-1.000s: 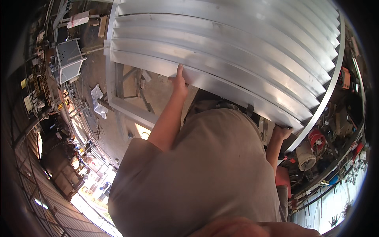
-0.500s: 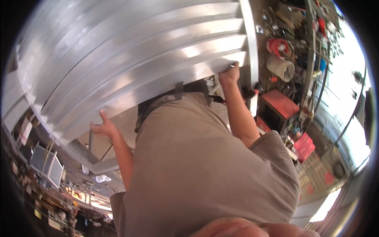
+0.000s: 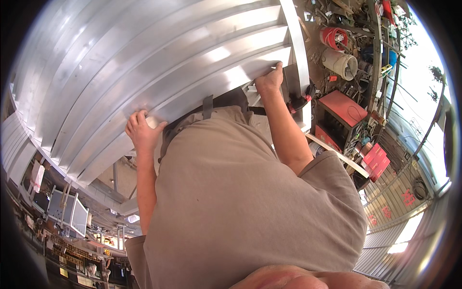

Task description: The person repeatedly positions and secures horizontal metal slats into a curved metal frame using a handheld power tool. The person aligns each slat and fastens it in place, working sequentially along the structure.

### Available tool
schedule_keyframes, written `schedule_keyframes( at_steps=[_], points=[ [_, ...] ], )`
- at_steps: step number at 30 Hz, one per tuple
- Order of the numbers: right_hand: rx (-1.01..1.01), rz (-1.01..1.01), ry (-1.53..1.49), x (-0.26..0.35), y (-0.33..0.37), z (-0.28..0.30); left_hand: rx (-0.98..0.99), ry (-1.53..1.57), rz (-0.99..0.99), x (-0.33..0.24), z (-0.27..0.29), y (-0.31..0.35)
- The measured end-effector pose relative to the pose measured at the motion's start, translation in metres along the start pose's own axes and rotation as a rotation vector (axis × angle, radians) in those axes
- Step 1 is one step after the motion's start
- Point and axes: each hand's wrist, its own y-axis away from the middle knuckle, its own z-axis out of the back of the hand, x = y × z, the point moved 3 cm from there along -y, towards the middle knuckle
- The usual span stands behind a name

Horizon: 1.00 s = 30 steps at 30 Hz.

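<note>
Both hands grip near edge of louvred sheet-metal panel [image 3: 159,72]: left hand [image 3: 142,131] fingers curled, right hand [image 3: 269,79] clenched by frame corner.

Support: workshop floor and items resting on it

The floor [image 3: 346,43] carries a red coiled hose [image 3: 335,36], a pale bucket [image 3: 340,62] just beside it, and a red box [image 3: 342,113] nearer the louvred metal panel [image 3: 159,72], whose frame [image 3: 302,96] stands on the floor.

red toolbox [image 3: 342,108], white bucket [image 3: 340,63], coiled red hose [image 3: 333,36], red boxes [image 3: 374,160], white framed panels [image 3: 68,213]
</note>
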Motion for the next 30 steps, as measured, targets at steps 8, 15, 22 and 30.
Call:
schedule_keyframes(
  at_steps=[8,15,22,30],
  points=[
    [0.049,0.027,-0.012,-0.001,-0.001,0.002,0.025,0.067,0.01,0.001,-0.009,0.001],
    [0.069,0.026,0.026,0.001,0.003,0.0,-0.016,0.202,0.034,0.006,-0.011,-0.001],
    [0.09,0.059,0.086,0.002,0.009,-0.007,-0.004,0.245,0.072,0.011,-0.017,-0.001],
    [0.04,0.028,0.114,0.004,0.017,-0.012,-0.02,0.291,0.059,0.016,-0.02,-0.001]
  ],
)
